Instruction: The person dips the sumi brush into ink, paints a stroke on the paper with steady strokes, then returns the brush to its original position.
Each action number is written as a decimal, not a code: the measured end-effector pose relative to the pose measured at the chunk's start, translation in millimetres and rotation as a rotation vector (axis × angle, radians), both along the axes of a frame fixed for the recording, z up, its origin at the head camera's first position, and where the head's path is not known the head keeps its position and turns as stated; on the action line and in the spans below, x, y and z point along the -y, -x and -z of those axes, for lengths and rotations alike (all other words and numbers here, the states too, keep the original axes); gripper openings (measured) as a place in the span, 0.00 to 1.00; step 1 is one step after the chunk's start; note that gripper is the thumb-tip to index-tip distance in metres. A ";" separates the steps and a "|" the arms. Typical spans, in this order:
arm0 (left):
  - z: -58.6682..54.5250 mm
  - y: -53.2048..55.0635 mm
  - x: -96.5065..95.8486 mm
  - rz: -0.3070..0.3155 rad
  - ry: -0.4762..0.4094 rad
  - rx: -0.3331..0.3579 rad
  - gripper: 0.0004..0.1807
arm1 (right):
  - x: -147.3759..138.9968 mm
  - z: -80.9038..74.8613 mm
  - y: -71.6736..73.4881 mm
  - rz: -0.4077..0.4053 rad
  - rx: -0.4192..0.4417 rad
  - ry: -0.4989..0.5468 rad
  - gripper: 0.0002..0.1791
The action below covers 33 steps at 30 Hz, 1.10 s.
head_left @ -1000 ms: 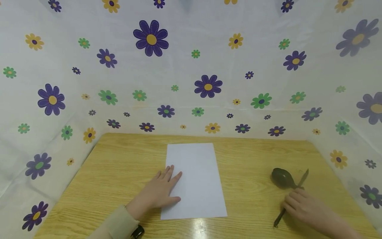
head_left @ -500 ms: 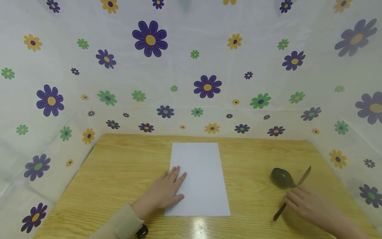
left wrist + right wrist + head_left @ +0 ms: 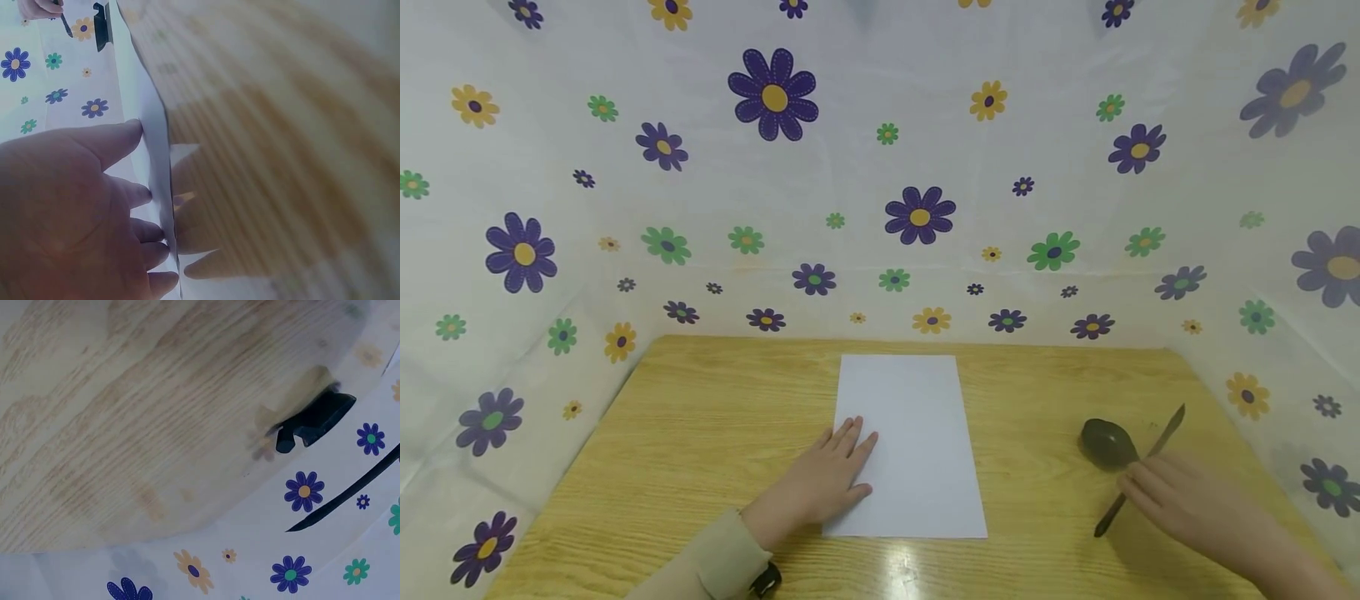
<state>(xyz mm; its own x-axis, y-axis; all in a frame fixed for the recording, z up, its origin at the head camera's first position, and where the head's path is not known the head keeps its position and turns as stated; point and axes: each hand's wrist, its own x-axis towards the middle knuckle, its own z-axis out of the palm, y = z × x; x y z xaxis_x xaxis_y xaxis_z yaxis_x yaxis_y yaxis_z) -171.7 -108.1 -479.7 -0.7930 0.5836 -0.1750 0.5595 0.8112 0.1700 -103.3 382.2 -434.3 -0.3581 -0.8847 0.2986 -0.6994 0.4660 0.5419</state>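
Note:
My left hand rests with spread, straight fingers on the left side of a white sheet of paper. In the left wrist view its fingertips lie along the sheet, near the edge against the wood. To the right, my right hand pinches a slender dark tool with a blade-like upper end; its exact kind is unclear. A rounded black object, dish-like with a notched end in the right wrist view, lies left of that hand. The right wrist view shows the tool but hardly the hand.
A wood-grain table bears everything. White cloth walls printed with purple, yellow and green flowers enclose its back and both sides. A black wristband sits below the left sleeve cuff.
The left hand and the paper under it have slid to the right. The right hand has shifted slightly right with the tool, whose lower end now sits higher in the view. The black object stays put.

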 end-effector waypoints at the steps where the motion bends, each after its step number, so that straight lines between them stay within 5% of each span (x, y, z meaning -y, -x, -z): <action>1: 0.2 0.1 -0.7 0.001 -0.001 0.000 0.40 | -0.6 -1.4 -0.4 0.005 -0.001 0.013 0.38; 7: -0.3 -0.4 -2.7 0.013 -0.002 0.001 0.40 | -7.5 -8.2 -4.9 0.037 0.013 0.160 0.32; 13: 1.1 1.3 -2.9 0.012 0.007 -0.002 0.40 | -7.1 -30.9 -13.6 0.059 0.076 0.324 0.30; 21: 0.0 1.4 -2.5 0.013 -0.004 0.014 0.40 | -11.2 -45.9 -19.8 0.147 -0.019 0.562 0.33; 24: 0.1 1.3 -2.6 0.016 -0.006 0.013 0.40 | -15.6 -48.6 -14.4 0.225 -0.003 0.677 0.39; 29: -1.3 1.2 -3.4 0.020 -0.010 0.017 0.40 | -20.5 -54.9 -12.9 0.459 0.138 0.781 0.18; 31: -1.9 1.0 -3.7 0.021 -0.010 0.021 0.40 | -20.1 -53.3 -12.8 0.463 0.137 0.858 0.18; 33: -2.5 1.0 -4.3 0.021 -0.011 0.021 0.40 | -18.3 -51.4 -11.3 0.423 0.092 0.920 0.32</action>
<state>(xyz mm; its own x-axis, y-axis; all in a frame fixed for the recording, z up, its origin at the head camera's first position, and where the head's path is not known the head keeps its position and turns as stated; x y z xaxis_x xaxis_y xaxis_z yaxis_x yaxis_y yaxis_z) -172.7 -103.9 -477.3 -0.7764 0.6025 -0.1849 0.5728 0.7970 0.1914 -91.9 400.5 -382.9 -0.6443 -0.1209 0.7551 -0.4013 0.8940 -0.1994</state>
